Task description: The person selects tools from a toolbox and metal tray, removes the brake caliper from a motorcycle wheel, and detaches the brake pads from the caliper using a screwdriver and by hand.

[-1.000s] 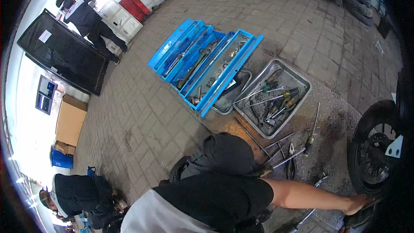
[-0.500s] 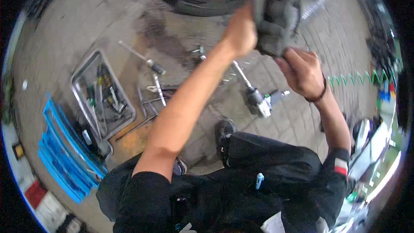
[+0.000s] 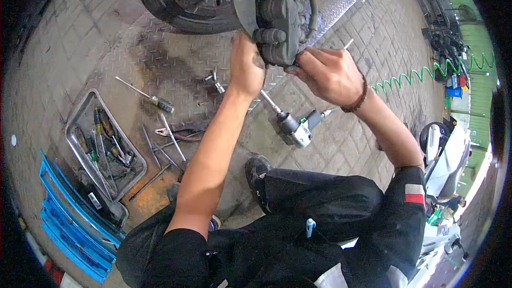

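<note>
A dark brake caliper [image 3: 280, 26] with round piston housings hangs at the top middle, in front of the motorcycle wheel [image 3: 181, 21]. My left hand [image 3: 247, 66] is closed against its lower left side, with the fingers mostly hidden behind it. At the caliper's lower right corner, my right hand [image 3: 328, 74] is pinched shut, its fingertips touching that edge. What it pinches is hidden. A thin pale rod tip [image 3: 349, 44] shows just beyond its knuckles. Below the hands, an impact wrench [image 3: 296, 128] with a long extension lies on the floor.
At left, a metal tray [image 3: 143, 162] holds several screwdrivers and tools. A screwdriver [image 3: 160, 104], pliers [image 3: 184, 136] and thin metal bars lie beside it. Blue plastic panels [image 3: 74, 229] lean at lower left. A green coiled hose [image 3: 410, 77] stretches right, near a parked scooter [image 3: 450, 165].
The view has shifted and steadied, so the caliper and both hands appear further left. Both hands stay at the caliper, the right one closer in at its lower corner.
</note>
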`<state>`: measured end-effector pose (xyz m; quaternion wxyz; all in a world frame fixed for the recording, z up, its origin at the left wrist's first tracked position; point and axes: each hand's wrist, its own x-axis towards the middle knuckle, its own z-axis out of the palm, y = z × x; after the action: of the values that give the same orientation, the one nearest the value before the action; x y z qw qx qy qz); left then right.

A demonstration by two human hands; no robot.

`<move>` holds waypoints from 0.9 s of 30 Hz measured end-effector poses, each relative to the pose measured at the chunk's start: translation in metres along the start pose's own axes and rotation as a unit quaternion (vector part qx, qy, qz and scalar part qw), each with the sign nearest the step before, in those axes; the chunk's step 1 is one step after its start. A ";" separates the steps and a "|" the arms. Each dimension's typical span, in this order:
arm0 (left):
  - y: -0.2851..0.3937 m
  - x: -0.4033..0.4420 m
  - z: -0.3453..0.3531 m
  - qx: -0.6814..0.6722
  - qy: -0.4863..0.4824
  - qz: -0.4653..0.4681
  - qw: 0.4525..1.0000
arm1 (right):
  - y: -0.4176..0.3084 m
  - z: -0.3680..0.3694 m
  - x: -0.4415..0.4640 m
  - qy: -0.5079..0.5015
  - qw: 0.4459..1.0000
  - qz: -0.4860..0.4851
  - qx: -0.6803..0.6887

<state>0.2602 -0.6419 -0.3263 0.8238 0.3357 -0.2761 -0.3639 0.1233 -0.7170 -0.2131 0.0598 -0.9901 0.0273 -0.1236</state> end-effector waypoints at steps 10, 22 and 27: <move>0.016 0.002 0.007 0.158 -0.026 0.110 0.981 | 0.001 -0.007 -0.002 -0.044 0.998 -0.035 -0.018; 0.052 -0.008 -0.023 -0.227 -0.162 -0.191 0.941 | -0.014 -0.022 0.004 -0.045 0.983 0.064 0.164; 0.044 0.011 -0.038 -0.161 -0.255 -0.243 0.922 | -0.025 -0.049 0.017 -0.069 0.983 0.055 0.164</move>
<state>0.3115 -0.6149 -0.3149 0.6545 0.1510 -0.3244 -0.6660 0.1291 -0.6983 -0.1591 0.2299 -0.9701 0.0564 -0.0543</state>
